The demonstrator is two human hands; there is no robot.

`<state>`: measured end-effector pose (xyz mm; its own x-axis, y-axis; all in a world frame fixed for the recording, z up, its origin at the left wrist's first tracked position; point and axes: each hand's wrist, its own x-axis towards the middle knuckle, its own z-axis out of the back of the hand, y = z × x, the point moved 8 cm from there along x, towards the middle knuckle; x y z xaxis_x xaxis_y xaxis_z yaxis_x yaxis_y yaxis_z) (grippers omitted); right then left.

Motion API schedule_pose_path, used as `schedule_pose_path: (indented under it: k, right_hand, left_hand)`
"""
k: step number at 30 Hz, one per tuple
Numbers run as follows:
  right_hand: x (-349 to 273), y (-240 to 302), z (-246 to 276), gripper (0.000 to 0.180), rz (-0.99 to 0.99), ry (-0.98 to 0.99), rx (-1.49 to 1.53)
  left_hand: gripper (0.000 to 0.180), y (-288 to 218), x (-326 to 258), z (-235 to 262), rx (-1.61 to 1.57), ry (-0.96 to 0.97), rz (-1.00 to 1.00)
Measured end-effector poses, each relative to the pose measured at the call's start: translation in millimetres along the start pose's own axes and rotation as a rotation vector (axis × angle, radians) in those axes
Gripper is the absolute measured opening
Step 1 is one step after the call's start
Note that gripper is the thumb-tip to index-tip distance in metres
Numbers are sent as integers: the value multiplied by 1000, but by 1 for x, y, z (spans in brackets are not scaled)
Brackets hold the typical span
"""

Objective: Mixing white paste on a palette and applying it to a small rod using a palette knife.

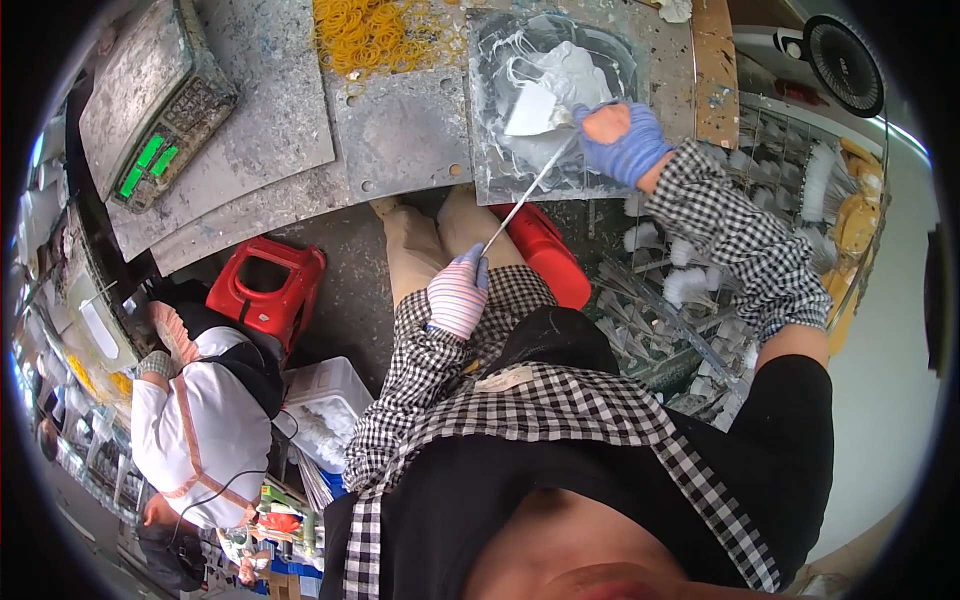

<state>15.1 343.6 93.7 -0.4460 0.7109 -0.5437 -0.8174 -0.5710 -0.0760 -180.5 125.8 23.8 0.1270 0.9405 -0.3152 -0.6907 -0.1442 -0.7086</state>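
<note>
My left hand [458, 297], in a pink-and-white striped glove, is closed around the lower end of a thin white rod [530, 190]. The rod slants up and right over the table's front edge to my right hand. My right hand [620, 140], in a blue striped glove with skin showing at its back, is closed on a flat white scraper [535, 110]. Its blade rests against thick white paste [575, 72], heaped and smeared on a grey board [500, 185]. The rod's far end meets the scraper and fingers; exactly how is hidden.
Yellow rubber bands [380, 35] lie left of the paste. A dirty scale [140, 100] stands far left. Below are a red stool [265, 285] and a red container [545, 260]. White-tufted pieces [690, 285] fill a rack at right. A co-worker [205, 430] sits lower left.
</note>
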Motion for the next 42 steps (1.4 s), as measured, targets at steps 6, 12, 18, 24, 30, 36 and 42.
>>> schedule_pose_path:
  k: [6, 12, 18, 24, 30, 36, 42]
  right_hand:
    - [-5, 8, 23, 29, 119, -26, -104]
    - [-7, 22, -4, 32, 329, -39, -148]
    - [1, -28, 3, 22, 350, -11, -291]
    - [7, -67, 4, 28, 335, -9, -458]
    - [-14, -8, 24, 30, 473, -73, -335]
    - [-17, 26, -14, 28, 704, -70, -266]
    - [8, -9, -19, 25, 791, -36, -408]
  left_hand:
    - [28, -7, -3, -4, 3, 45, 32]
    - [28, -16, -5, -2, -13, 87, 104]
    - [28, -21, -9, 0, -39, 35, 31]
    - [24, -29, -13, 2, -69, 88, 90]
    - [29, -32, -18, 3, -4, 74, 43]
    - [29, -41, -24, 1, 12, 82, -11]
    - [27, -45, -21, 4, -19, 91, -1]
